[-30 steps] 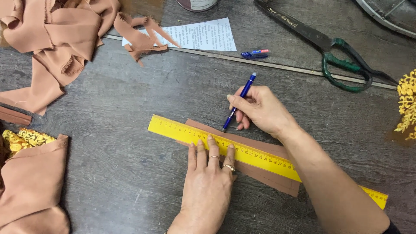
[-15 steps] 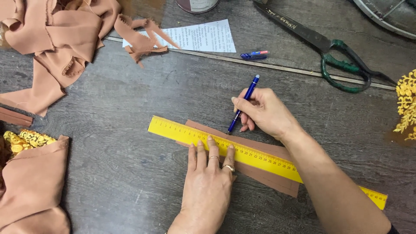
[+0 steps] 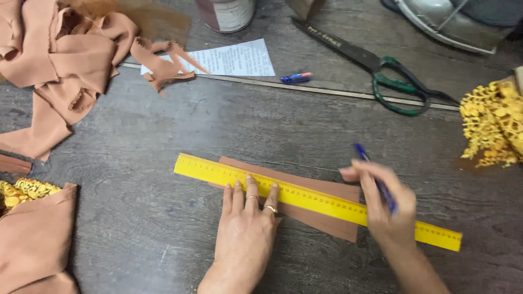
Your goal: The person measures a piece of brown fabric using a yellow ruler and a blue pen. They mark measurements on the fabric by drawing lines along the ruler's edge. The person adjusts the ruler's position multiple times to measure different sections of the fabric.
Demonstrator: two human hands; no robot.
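A long yellow ruler (image 3: pixel 218 171) lies slantwise across a brown paper strip (image 3: pixel 321 216) on the dark wooden table. My left hand (image 3: pixel 245 234) presses flat on the ruler near its middle, fingers spread, rings on two fingers. My right hand (image 3: pixel 387 209) is blurred and grips a blue pen (image 3: pixel 362 154) at the strip's right end, over the ruler; where the pen's tip sits is hidden by my fingers.
Large scissors with green handles (image 3: pixel 381 71) lie at the back right. A printed paper sheet (image 3: pixel 239 57), a blue pen cap (image 3: pixel 296 78) and a tin can (image 3: pixel 226 12) sit behind. Peach fabric (image 3: pixel 60 60) is heaped at the left, more at the lower left (image 3: pixel 32 245), yellow lace (image 3: pixel 493 122) at the right.
My right hand with the pen has moved to the right along the ruler, from the strip's middle to its right end. My left hand stays pressed on the ruler.
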